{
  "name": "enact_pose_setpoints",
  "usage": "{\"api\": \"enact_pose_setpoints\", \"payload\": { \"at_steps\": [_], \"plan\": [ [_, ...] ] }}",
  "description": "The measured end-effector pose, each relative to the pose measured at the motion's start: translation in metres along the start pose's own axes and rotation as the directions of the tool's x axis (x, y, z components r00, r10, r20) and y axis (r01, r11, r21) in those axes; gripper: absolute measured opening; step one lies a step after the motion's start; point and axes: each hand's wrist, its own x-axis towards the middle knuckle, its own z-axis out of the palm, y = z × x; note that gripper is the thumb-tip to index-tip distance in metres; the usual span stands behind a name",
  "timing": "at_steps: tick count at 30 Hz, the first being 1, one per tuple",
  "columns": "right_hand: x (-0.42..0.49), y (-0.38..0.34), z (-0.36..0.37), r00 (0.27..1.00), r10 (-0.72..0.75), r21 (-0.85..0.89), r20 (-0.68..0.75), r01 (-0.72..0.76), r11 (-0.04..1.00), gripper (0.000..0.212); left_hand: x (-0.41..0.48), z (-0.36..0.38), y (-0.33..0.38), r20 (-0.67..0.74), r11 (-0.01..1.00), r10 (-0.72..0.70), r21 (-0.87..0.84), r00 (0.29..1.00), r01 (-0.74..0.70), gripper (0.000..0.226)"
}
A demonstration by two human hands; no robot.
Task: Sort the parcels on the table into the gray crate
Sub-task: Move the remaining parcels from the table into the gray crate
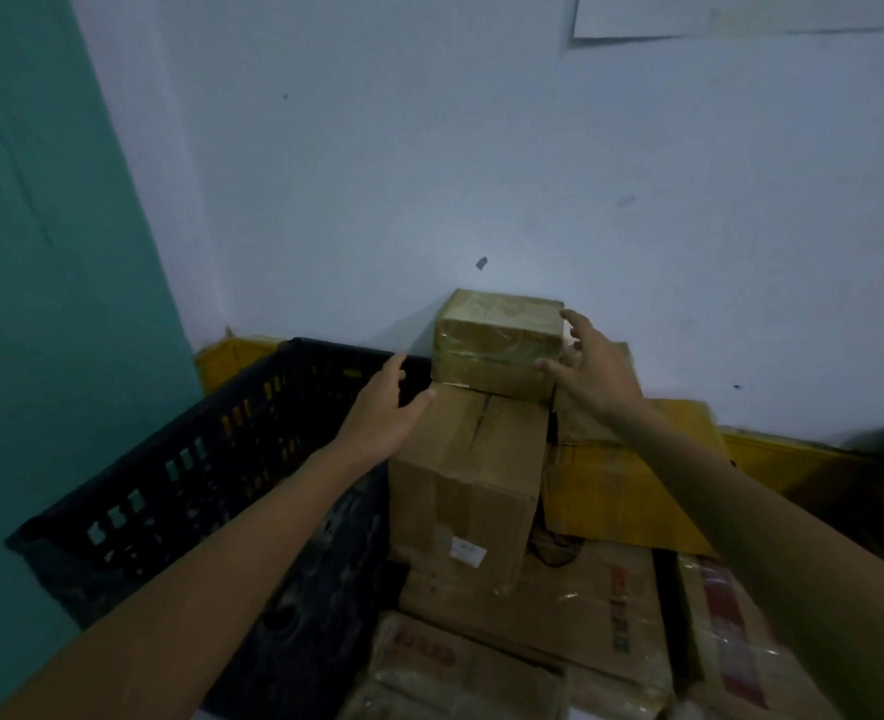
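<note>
Fingers [577,324] spread, brown parcel [497,337], glossy tape wrap

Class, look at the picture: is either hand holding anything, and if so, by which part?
Nothing is gripped yet. The right hand spreads open at the right end of the small taped parcel; the left hand is open too.

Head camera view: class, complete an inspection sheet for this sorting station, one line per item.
Surface: table hidden under stacked parcels.
Job's things: small taped parcel atop tall cardboard box; dark slotted crate at left.
Clutter: more boxes piled in front and right; yellow container behind.
Hands: left hand open beside the tall box's top; right hand open and spread at the small parcel's right end.
Cables: thin dark loop below the tall box, unclear.
Surroundings: pale wall, teal panel left; dim light.
</note>
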Motion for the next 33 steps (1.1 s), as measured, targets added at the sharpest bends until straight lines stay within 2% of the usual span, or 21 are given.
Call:
{"api": "enact_pose_setpoints", "payload": {
  "at_steps": [3, 6, 9, 12, 14, 18, 21, 24, 26, 29, 33],
  "plan": [
    [0.016, 0.002, 0.015, 0.998, 0.059, -0.106, 0.030, -0.056, 0.993, 0.078, 0.028, 0.002, -0.012, 0.033, 0.999, 0.032, 0.018, 0.999, -0.033, 0.069],
    [0.031, 0.000, 0.025, 0.993, 0.107, -0.096, 0.047, -0.102, 0.990, 0.080, 0.058, 0.005, -0.022, 0.028, 0.999, 0.027, 0.017, 0.999, -0.028, 0.072],
    [0.037, -0.001, 0.033, 0.987, 0.160, -0.072, 0.025, -0.158, 0.985, 0.067, 0.084, 0.013, -0.028, 0.126, 0.995, 0.030, -0.095, 0.992, -0.018, 0.074],
    [0.036, 0.000, 0.040, 0.981, 0.191, -0.036, -0.042, -0.192, 0.981, 0.055, 0.102, 0.025, -0.023, 0.209, 0.981, 0.052, -0.194, 0.977, -0.010, 0.060],
    [0.034, -0.004, 0.039, 0.977, 0.193, 0.029, -0.092, -0.192, 0.981, 0.051, 0.107, 0.027, -0.022, 0.211, 0.965, 0.047, -0.263, 0.976, 0.010, 0.058],
    [0.031, -0.028, 0.022, 0.946, 0.187, 0.147, -0.263, -0.152, 0.977, 0.048, 0.110, 0.013, -0.027, 0.080, 0.926, 0.246, -0.315, 0.966, -0.210, 0.079],
    [0.025, -0.053, 0.001, 0.882, 0.288, 0.326, -0.374, -0.166, 0.931, 0.050, 0.114, -0.003, -0.018, -0.001, 0.910, 0.369, -0.201, 0.929, -0.362, 0.092],
    [0.016, -0.074, -0.028, 0.862, 0.333, 0.433, -0.382, -0.151, 0.889, 0.051, 0.112, -0.007, -0.002, -0.069, 0.838, 0.530, -0.111, 0.845, -0.534, 0.091],
    [0.004, -0.080, -0.042, 0.880, 0.313, 0.481, -0.358, -0.114, 0.869, 0.051, 0.105, -0.006, 0.011, -0.102, 0.797, 0.570, -0.176, 0.816, -0.578, 0.095],
    [-0.024, -0.083, -0.058, 0.914, 0.240, 0.443, -0.327, -0.077, 0.893, 0.058, 0.090, -0.002, 0.039, -0.104, 0.742, 0.576, -0.349, 0.811, -0.572, 0.092],
    [-0.063, -0.083, -0.087, 0.913, 0.148, 0.284, -0.381, -0.037, 0.958, 0.062, 0.064, 0.005, 0.073, 0.011, 0.755, 0.519, -0.475, 0.855, -0.452, 0.086]
  ]
}}
